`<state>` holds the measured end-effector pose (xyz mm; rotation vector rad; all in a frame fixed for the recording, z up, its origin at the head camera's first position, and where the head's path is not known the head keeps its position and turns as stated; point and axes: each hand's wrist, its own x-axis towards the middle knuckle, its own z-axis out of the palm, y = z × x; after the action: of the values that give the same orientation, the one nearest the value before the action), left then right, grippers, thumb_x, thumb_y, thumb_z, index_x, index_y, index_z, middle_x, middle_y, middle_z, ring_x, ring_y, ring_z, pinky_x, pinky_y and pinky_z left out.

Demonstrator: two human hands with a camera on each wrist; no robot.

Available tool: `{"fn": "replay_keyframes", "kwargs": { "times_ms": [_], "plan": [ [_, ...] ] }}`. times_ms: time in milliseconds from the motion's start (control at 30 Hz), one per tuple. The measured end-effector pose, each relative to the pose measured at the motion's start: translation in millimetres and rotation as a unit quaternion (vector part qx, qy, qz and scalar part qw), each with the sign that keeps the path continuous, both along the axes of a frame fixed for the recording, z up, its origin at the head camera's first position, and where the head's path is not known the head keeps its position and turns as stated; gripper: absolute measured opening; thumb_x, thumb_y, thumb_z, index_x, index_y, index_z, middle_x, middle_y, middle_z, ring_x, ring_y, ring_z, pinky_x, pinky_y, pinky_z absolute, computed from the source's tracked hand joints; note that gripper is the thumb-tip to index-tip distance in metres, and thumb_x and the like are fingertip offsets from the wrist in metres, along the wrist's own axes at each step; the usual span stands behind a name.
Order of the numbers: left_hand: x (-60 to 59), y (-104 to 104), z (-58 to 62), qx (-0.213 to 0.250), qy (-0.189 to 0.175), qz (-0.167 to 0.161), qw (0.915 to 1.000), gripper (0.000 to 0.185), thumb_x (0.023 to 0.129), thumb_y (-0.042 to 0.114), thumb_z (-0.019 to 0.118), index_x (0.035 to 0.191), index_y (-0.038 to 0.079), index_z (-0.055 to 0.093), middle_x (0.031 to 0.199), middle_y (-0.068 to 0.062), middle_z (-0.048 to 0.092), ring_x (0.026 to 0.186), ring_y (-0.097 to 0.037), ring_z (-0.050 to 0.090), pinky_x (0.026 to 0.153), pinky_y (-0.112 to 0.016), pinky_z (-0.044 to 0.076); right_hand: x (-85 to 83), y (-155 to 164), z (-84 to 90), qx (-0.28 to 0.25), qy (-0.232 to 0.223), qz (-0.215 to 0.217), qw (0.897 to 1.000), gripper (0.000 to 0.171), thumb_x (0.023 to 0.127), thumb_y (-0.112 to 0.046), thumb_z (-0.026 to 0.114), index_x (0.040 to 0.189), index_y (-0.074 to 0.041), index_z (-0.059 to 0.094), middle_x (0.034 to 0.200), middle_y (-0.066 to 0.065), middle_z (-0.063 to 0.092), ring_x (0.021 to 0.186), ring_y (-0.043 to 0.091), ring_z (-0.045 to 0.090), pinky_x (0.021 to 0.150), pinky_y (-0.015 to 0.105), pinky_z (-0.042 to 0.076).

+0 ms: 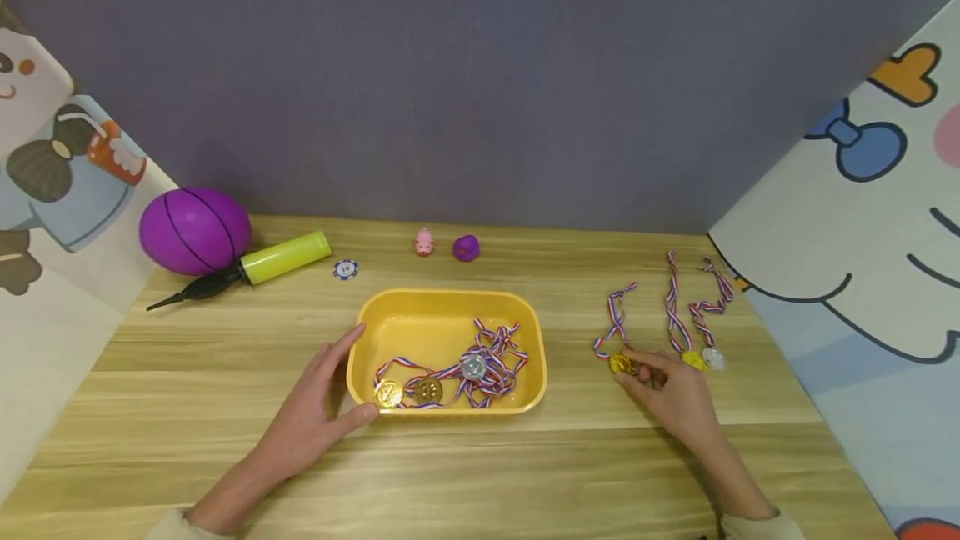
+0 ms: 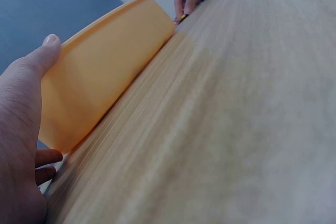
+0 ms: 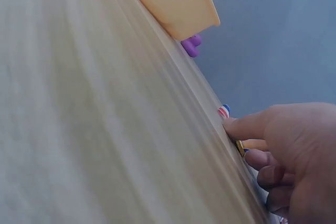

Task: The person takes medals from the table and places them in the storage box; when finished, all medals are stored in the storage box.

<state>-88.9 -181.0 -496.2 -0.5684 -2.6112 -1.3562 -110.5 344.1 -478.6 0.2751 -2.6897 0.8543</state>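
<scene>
A yellow plastic basin (image 1: 442, 298) stands on the table with several medals in it, among them a silver medal (image 1: 473, 367), a bright gold medal (image 1: 388, 393) and a bronze-coloured medal (image 1: 429, 390) on striped ribbons. My left hand (image 1: 318, 407) rests against the basin's left end, thumb by the front corner and fingers spread along the side. To the right of the basin, my right hand (image 1: 671, 398) pinches a gold medal (image 1: 620, 362) at table level, between thumb and fingers. Its red, white and blue ribbon (image 1: 616, 315) trails away behind it.
Beyond the right hand lie another gold medal (image 1: 693, 359) and a silver medal (image 1: 713, 357), ribbons stretched back. Along the rear are a purple ball (image 1: 195, 232), a yellow-green hand pump (image 1: 285, 257), a poker chip (image 1: 346, 269), a pink pig figure (image 1: 424, 242) and a small purple toy (image 1: 466, 247).
</scene>
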Motion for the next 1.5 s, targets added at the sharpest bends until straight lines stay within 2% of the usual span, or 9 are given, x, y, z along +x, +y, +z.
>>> {"fn": "replay_keyframes", "kwargs": {
  "times_ms": [100, 233, 400, 633, 767, 933, 1167, 1400, 1500],
  "plan": [
    [0.1, 0, 0.3, -0.001, 0.001, 0.000, 1.0000, 0.110, 0.091, 0.035, 0.091, 0.178, 0.031, 0.025, 0.170, -0.020, 0.049, 0.155, -0.051, 0.042, 0.134, -0.018, 0.004, 0.0, -1, -0.2, -0.021, -0.002, -0.001, 1.000, 0.035, 0.082, 0.001, 0.096, 0.115, 0.001, 0.085, 0.080, -0.003, 0.062, 0.064, 0.001, 0.047, 0.051, 0.016, 0.041],
    [-0.2, -1, -0.6, -0.001, 0.007, -0.002, 1.0000, 0.110, 0.090, 0.036, 0.092, 0.178, 0.030, 0.026, 0.167, -0.020, 0.053, 0.154, -0.049, 0.045, 0.135, -0.018, 0.004, 1.5, -2, -2.3, -0.024, 0.009, 0.001, 1.000, 0.035, 0.080, 0.000, 0.099, 0.112, -0.003, 0.085, 0.083, -0.002, 0.062, 0.064, 0.001, 0.046, 0.050, 0.015, 0.039],
    [0.1, 0, -0.8, -0.001, 0.006, -0.001, 1.0000, 0.109, 0.091, 0.036, 0.091, 0.178, 0.030, 0.026, 0.166, -0.020, 0.054, 0.154, -0.050, 0.045, 0.134, -0.017, 0.004, 2.5, -4, -1.8, -0.023, 0.050, -0.002, 0.998, 0.035, 0.077, -0.003, 0.100, 0.109, -0.008, 0.085, 0.088, 0.000, 0.061, 0.066, 0.008, 0.046, 0.053, 0.016, 0.038],
    [0.0, -1, -0.4, -0.001, 0.003, 0.000, 1.0000, 0.109, 0.091, 0.037, 0.091, 0.178, 0.031, 0.026, 0.167, -0.020, 0.053, 0.155, -0.050, 0.043, 0.134, -0.017, 0.004, 0.1, -7, 10.4, -0.078, 0.109, -0.005, 0.991, 0.037, 0.074, 0.005, 0.096, 0.106, -0.005, 0.081, 0.087, 0.008, 0.051, 0.071, 0.011, 0.041, 0.056, 0.017, 0.035],
    [-0.6, 0, -0.6, 0.002, 0.007, -0.004, 1.0000, 0.109, 0.091, 0.037, 0.091, 0.178, 0.029, 0.026, 0.167, -0.020, 0.052, 0.155, -0.050, 0.044, 0.135, -0.018, 0.004, -5.1, -8, 17.6, -0.090, 0.149, 0.001, 0.985, 0.040, 0.071, 0.009, 0.095, 0.106, -0.004, 0.082, 0.086, 0.007, 0.050, 0.070, 0.010, 0.041, 0.056, 0.014, 0.034],
    [-1.1, 0, -0.3, 0.004, 0.009, -0.006, 0.9999, 0.110, 0.090, 0.035, 0.092, 0.178, 0.028, 0.026, 0.167, -0.020, 0.053, 0.154, -0.050, 0.043, 0.135, -0.018, 0.004, -11.2, -10, 24.2, -0.082, 0.172, 0.011, 0.982, 0.043, 0.069, 0.007, 0.095, 0.108, -0.005, 0.083, 0.087, 0.001, 0.051, 0.068, 0.011, 0.042, 0.057, 0.015, 0.034],
    [-0.5, 0, 0.9, 0.003, 0.006, -0.004, 1.0000, 0.111, 0.090, 0.035, 0.092, 0.178, 0.029, 0.026, 0.167, -0.021, 0.052, 0.154, -0.051, 0.043, 0.135, -0.017, 0.003, -17.5, -17, 44.4, -0.070, 0.183, 0.034, 0.980, 0.041, 0.069, 0.003, 0.094, 0.108, -0.005, 0.084, 0.084, 0.005, 0.052, 0.068, 0.009, 0.041, 0.057, 0.012, 0.032],
    [-0.4, 0, 1.4, 0.005, 0.007, -0.005, 1.0000, 0.110, 0.090, 0.036, 0.092, 0.178, 0.028, 0.026, 0.166, -0.021, 0.053, 0.154, -0.050, 0.044, 0.135, -0.018, 0.004, -27.1, -29, 72.0, -0.083, 0.203, 0.062, 0.974, 0.045, 0.061, 0.012, 0.092, 0.104, 0.003, 0.082, 0.077, 0.010, 0.047, 0.065, 0.009, 0.035, 0.055, 0.017, 0.026],
    [-0.9, 0, 1.4, 0.006, 0.010, -0.005, 0.9999, 0.110, 0.090, 0.036, 0.092, 0.178, 0.027, 0.027, 0.166, -0.020, 0.053, 0.154, -0.049, 0.044, 0.135, -0.019, 0.004, -30.7, -33, 83.6, -0.085, 0.206, 0.063, 0.973, 0.045, 0.063, 0.011, 0.092, 0.106, 0.003, 0.082, 0.076, 0.010, 0.049, 0.063, 0.007, 0.036, 0.054, 0.016, 0.026]
  ]
}}
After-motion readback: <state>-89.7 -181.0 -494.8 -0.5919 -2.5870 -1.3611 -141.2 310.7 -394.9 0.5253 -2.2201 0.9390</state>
